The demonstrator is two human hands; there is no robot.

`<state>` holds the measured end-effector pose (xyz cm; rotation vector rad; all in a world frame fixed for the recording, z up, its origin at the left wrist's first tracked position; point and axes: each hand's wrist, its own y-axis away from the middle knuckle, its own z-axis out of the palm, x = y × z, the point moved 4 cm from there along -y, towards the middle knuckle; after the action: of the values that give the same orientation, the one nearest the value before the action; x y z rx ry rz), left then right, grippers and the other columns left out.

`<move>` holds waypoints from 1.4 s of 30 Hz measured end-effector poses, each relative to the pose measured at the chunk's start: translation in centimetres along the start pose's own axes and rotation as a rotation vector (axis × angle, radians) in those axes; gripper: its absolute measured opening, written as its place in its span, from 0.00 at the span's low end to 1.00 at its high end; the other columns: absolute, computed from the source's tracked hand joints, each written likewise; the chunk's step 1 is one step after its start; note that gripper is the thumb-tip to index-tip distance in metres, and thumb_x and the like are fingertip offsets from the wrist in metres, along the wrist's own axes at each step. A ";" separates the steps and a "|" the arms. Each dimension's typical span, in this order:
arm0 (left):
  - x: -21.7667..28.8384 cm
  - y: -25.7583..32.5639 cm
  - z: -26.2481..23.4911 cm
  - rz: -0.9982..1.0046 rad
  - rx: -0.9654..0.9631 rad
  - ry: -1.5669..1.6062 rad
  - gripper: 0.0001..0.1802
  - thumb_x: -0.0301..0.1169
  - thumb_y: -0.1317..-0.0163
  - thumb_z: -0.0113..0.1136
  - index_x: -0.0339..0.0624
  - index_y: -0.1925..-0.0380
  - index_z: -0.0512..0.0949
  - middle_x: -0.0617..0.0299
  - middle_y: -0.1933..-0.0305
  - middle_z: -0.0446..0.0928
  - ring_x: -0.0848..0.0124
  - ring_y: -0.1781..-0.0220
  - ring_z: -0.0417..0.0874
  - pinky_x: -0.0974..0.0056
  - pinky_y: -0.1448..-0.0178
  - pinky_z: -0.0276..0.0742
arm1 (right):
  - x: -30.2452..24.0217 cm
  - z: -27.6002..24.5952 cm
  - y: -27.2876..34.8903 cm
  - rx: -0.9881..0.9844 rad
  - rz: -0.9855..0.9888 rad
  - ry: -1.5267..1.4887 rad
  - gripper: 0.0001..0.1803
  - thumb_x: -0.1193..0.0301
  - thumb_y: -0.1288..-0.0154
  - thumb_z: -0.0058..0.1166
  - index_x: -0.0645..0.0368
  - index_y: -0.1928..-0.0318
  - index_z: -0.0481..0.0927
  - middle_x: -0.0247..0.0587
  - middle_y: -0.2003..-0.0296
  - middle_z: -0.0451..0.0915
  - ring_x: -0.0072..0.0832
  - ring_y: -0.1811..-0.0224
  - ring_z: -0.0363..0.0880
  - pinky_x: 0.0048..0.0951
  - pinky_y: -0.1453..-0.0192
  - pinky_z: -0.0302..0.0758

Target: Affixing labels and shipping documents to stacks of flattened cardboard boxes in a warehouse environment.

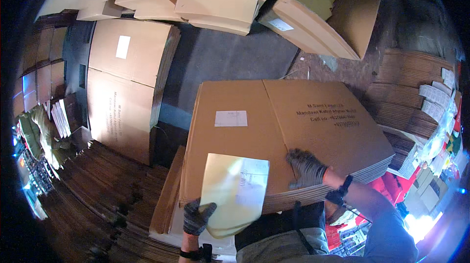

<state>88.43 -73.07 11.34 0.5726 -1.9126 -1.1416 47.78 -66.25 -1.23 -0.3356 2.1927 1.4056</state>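
My left hand (198, 218), in a grey glove, grips the lower left edge of a pale yellow sheaf of sheets (227, 197). A white printed label sits on the sheaf's upper right. The sheaf is held over the near edge of a stack of flattened cardboard boxes (240, 96), hiding part of it. My gloved right hand (308, 167) lies on top of that stack, close to its near edge, fingers spread on the cardboard and holding nothing. A white paper label (231, 118) is on the top board's left half, and dark print runs across the right half.
Another flattened-box stack (125, 91) stands to the left. Brown cardboard piles (88, 194) lie at lower left, and more stacks (406, 91) rise at right. Along the far side are cartons (215, 8) and an open box (357, 18). Dark floor (230, 55) shows between.
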 end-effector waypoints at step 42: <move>6.6 0.4 6.2 -0.270 -0.357 0.972 0.36 0.26 0.48 0.65 0.25 0.37 0.73 0.43 0.44 0.83 0.53 0.45 0.88 0.53 0.38 0.84 | -8.3 -15.8 3.3 0.269 -0.399 -0.801 0.16 0.65 0.38 0.70 0.57 0.53 0.87 0.42 0.59 0.87 0.32 0.59 0.88 0.33 0.52 0.83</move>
<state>79.62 -74.47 12.81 0.9720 -0.8009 -1.0452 48.75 -79.59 11.10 -0.0743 1.5098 0.8076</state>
